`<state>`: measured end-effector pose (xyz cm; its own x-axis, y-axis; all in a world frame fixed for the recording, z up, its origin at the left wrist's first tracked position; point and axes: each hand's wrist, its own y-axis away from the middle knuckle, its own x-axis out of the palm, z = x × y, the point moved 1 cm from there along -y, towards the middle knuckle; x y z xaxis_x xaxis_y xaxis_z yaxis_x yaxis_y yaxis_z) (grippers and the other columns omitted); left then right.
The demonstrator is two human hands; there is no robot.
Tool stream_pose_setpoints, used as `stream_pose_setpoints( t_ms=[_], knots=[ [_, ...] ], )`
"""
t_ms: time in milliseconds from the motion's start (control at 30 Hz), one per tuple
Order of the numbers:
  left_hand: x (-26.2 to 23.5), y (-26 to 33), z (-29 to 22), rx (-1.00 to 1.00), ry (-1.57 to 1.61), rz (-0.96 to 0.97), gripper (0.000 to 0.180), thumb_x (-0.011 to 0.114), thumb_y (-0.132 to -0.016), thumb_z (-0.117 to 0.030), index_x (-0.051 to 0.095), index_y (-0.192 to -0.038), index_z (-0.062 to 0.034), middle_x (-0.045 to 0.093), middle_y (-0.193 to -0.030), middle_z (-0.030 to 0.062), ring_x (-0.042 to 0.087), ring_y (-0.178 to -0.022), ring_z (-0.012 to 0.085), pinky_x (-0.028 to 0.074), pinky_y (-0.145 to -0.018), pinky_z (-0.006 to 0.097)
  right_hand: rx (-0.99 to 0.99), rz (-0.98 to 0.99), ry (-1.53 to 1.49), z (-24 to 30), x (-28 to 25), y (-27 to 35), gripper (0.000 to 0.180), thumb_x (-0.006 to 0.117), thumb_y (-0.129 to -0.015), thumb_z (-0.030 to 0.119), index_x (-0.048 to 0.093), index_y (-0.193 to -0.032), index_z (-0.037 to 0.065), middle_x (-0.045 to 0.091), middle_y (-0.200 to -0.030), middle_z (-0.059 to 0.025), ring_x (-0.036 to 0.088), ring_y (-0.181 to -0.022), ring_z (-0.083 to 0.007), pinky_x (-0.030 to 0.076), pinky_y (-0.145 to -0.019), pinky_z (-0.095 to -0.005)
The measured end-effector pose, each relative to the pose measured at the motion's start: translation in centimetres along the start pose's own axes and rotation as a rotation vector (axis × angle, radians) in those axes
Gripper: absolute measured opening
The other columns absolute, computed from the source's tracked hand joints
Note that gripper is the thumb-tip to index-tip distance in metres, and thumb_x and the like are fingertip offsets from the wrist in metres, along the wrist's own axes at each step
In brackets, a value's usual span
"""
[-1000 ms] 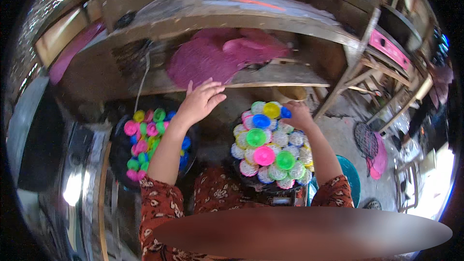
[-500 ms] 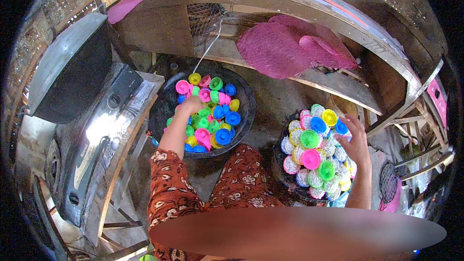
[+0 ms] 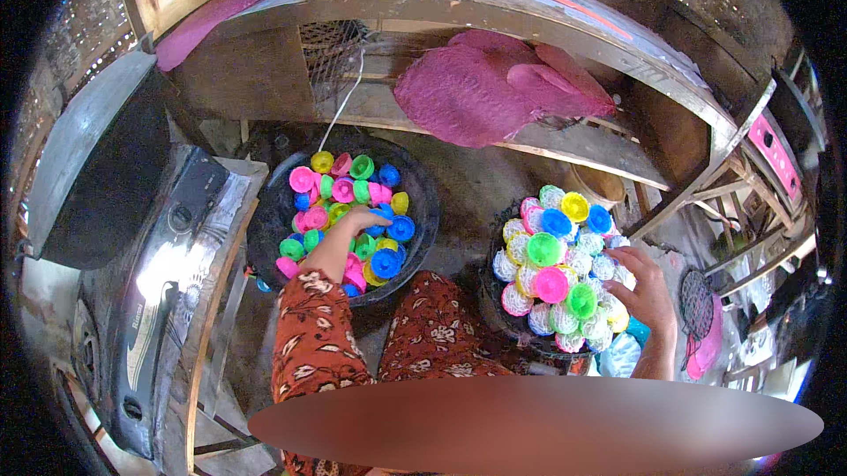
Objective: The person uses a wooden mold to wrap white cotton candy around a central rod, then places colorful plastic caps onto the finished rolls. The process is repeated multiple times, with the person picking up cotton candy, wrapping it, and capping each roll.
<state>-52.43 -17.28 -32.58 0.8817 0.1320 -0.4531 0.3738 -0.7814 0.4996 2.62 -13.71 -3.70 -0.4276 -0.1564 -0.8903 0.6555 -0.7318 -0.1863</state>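
My left hand (image 3: 360,219) reaches into a wide black basin (image 3: 265,220) of small plastic cups in pink, green, yellow and blue. Its fingers are closed on the edge of a blue cup (image 3: 383,212) among the others. At the right, my right hand (image 3: 642,289) stands open at the side of a heap of white, lacy, stringy mounds (image 3: 578,262) set in coloured cups. Several bare cups, such as a green cup (image 3: 544,249) and a pink cup (image 3: 551,284), lie on top of that heap. A dark round container underneath is mostly hidden.
To the left a gas stove (image 3: 168,299) carries a large dark pot (image 3: 97,176). Ahead stands a wooden bench (image 3: 529,17) with pink woven sheets (image 3: 468,92) on its lower shelf. A tan bucket (image 3: 595,187) stands behind the heap, and a pink stove (image 3: 775,158) at far right.
My left hand has shifted toward the right side of the basin and closed on a blue cup. My right hand has lowered beside the heap. The whole view has swung slightly.
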Motion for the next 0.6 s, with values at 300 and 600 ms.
stream_pose_setpoints(
  t_ms=[300, 600],
  knots=[
    [-3.3, 9.3, -9.5, 0.21, 1.16, 0.223, 0.04, 0.063, -0.084, -0.04, 0.057, -0.108, -0.0085, 0.063, -0.097, 0.0115, 0.064, -0.088, 0.027, 0.058, -0.069, 0.037, -0.119, 0.076, -0.105, 1.9, 0.6, -0.8, 0.042, 0.072, -0.07, 0.015, 0.061, -0.109, 0.004, 0.059, -0.112, -0.0162, 0.055, -0.104, -0.0337, 0.044, -0.09, -0.0405],
    [10.5, 21.6, -20.7, 0.334, 1.205, 0.294, 0.061, 0.036, -0.086, -0.065, 0.052, -0.118, -0.015, 0.061, -0.109, 0.0062, 0.06, -0.1, 0.0223, 0.053, -0.078, 0.04, -0.625, -0.235, -0.165, 8.9, 6.9, -7.7, 0.065, 0.074, -0.067, 0.034, 0.049, -0.121, 0.008, 0.052, -0.12, -0.0174, 0.052, -0.108, -0.0366, 0.047, -0.088, -0.0422]
  ],
)
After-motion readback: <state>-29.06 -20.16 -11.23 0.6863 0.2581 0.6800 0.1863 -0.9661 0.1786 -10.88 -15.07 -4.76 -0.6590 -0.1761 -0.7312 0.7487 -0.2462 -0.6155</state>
